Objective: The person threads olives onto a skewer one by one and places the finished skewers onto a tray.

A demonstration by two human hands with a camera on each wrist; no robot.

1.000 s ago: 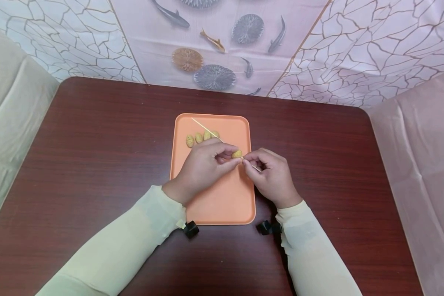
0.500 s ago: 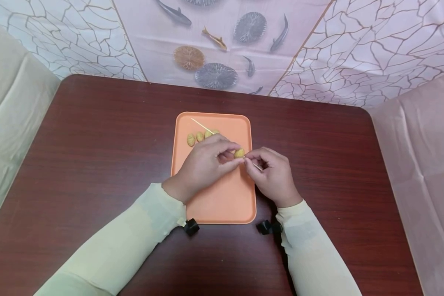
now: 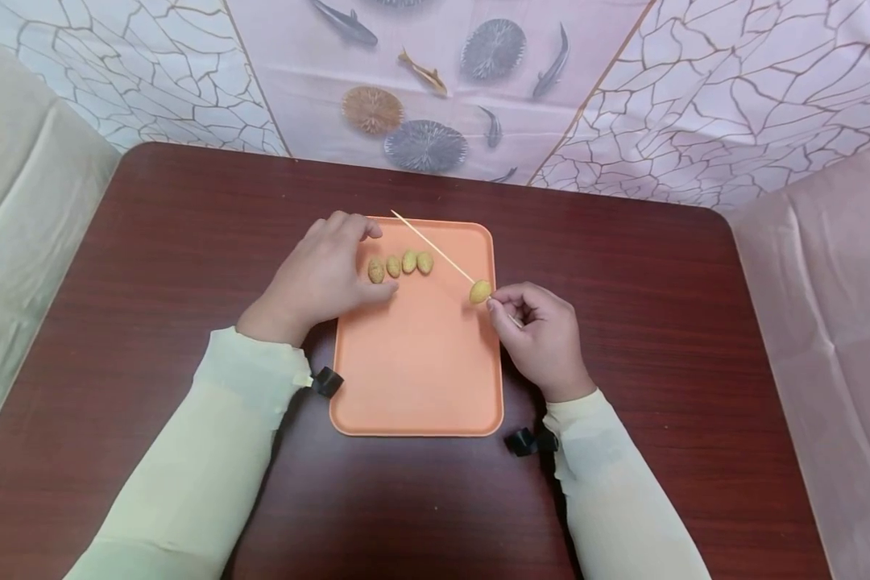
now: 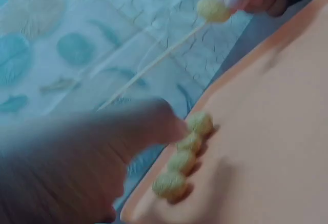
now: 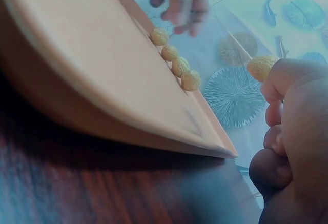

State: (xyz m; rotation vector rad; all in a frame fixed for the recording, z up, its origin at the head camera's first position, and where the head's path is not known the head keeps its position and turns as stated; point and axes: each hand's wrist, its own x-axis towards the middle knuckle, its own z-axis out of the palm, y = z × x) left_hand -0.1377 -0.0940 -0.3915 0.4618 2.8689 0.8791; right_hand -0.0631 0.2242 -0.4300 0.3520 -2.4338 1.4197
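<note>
"Pinching the stick (image 3: 435, 246) in your right hand (image 3: 547, 338), you hold it slanted above the tray (image 3: 420, 370), one yellow ball (image 3: 480, 292) threaded on it just beside your fingertips."

"And your left hand (image 3: 315, 278)?"

"You have its thumb and fingers apart, around the left end of a row of four balls (image 3: 409, 262) near the tray's far rim. I can't tell whether you touch any."

"What's under you?"

"Your orange tray lies flat on a dark red-brown table (image 3: 623, 266), round-cornered at the far side, wood grain showing."

"Around you?"

"You face a backdrop (image 3: 449, 32) printed with fish and round leaves, between crack-patterned panels (image 3: 739, 105). Pale drapes (image 3: 834, 322) flank you."
</note>
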